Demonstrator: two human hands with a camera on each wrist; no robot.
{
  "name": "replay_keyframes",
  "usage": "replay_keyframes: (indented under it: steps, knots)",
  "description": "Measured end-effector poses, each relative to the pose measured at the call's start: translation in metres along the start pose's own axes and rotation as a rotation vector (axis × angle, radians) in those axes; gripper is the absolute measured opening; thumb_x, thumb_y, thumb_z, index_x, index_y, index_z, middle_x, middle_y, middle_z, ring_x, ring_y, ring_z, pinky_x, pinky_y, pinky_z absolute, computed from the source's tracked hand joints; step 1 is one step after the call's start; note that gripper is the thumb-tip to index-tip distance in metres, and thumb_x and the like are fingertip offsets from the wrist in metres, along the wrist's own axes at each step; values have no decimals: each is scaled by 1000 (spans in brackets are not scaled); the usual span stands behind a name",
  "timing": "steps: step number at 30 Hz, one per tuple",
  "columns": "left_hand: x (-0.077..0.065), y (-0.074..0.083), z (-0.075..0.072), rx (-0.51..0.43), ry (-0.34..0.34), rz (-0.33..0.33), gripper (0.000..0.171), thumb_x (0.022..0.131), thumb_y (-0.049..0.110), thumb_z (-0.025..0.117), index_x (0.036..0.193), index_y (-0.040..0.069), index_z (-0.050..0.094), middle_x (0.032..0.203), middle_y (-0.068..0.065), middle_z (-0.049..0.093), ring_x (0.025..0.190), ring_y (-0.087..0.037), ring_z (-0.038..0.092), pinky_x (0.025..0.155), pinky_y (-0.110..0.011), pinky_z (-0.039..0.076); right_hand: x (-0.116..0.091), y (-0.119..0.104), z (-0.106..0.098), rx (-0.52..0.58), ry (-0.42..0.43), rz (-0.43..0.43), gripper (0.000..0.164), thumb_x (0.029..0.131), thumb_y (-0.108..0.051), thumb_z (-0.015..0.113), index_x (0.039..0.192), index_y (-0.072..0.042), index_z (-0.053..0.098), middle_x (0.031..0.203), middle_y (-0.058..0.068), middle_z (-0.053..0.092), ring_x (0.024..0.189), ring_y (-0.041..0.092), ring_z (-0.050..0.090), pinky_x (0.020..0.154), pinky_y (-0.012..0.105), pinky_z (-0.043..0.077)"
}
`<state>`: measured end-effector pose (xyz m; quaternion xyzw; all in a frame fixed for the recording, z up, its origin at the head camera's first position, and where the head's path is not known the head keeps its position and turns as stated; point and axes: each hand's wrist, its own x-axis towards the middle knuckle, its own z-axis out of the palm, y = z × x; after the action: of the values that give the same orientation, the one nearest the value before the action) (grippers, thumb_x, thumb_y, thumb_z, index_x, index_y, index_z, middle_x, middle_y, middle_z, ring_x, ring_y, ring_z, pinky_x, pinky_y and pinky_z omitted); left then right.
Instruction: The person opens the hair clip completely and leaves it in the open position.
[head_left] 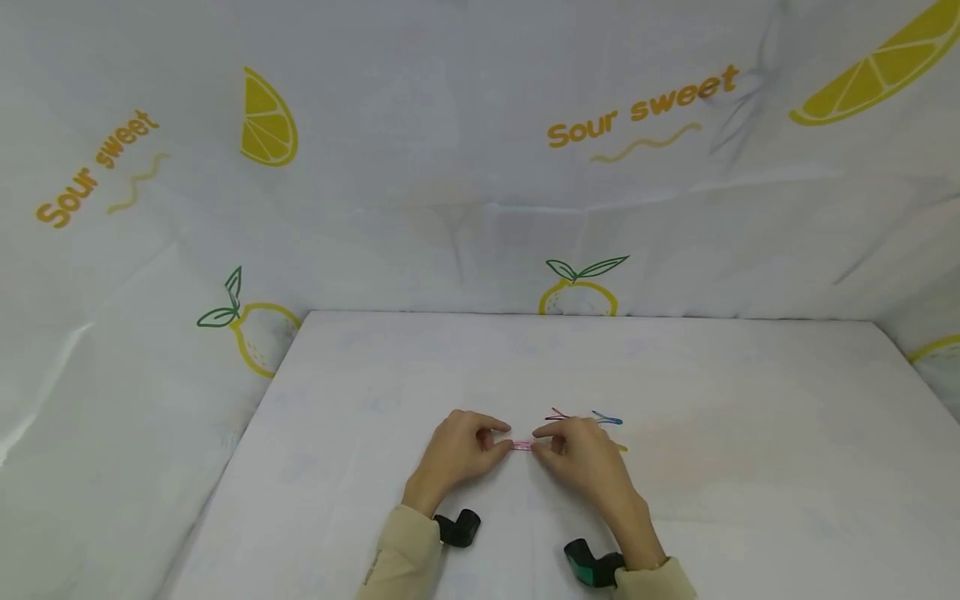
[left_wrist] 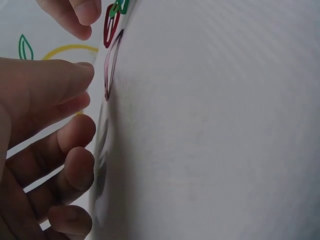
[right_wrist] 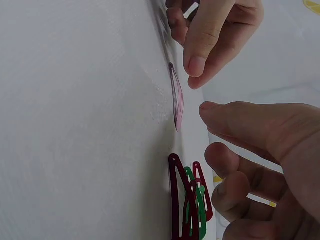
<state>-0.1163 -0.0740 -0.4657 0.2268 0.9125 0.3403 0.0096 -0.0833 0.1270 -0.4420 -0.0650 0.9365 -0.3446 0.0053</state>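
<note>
A pink snap hair clip (head_left: 521, 446) lies on the white table between my two hands. In the left wrist view this clip (left_wrist: 106, 72) is bowed, with its two strips spread apart. My left hand (head_left: 462, 450) hovers at its left end, thumb and fingers loosely bent and apart from it. From the other side my right hand (head_left: 585, 454) holds its thumb and fingertips near the clip; the right wrist view shows a gap between them. Beside the right hand lie several more clips, among them a dark red clip (right_wrist: 173, 192) and a green clip (right_wrist: 202, 220).
A blue clip (head_left: 609, 418) lies just beyond the right hand, and a yellow clip (head_left: 623, 448) is partly hidden by it. A white cloth with lemon prints (head_left: 577, 298) hangs behind the table (head_left: 750, 392). Black wrist devices (head_left: 459, 528) sit at both cuffs.
</note>
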Motion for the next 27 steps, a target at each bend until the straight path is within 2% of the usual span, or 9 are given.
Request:
replay_keyframes:
  steps: [9,19,27]
  knots:
    - [-3,-3,1,19,-30,-9,19,86,21,79,103,14,82,70,9,66,64,3,52,63,-16,45,3,-4,10,-39,-18,-20,11,81,-12,84,92,-11,83,58,-8,50,55,5,42,51,21,32]
    - [-3,1,5,69,-46,5,13,88,23,80,100,20,84,72,10,65,67,2,52,60,-16,40,4,-5,16,-70,-34,-27,18,80,-11,84,98,-11,83,59,-9,51,56,5,43,52,21,33]
    - [-2,0,7,82,-44,11,11,89,27,80,97,22,84,78,8,69,68,1,52,60,-16,40,4,-5,17,-67,-26,-37,10,83,-13,83,93,-14,84,60,-8,52,58,4,43,52,21,34]
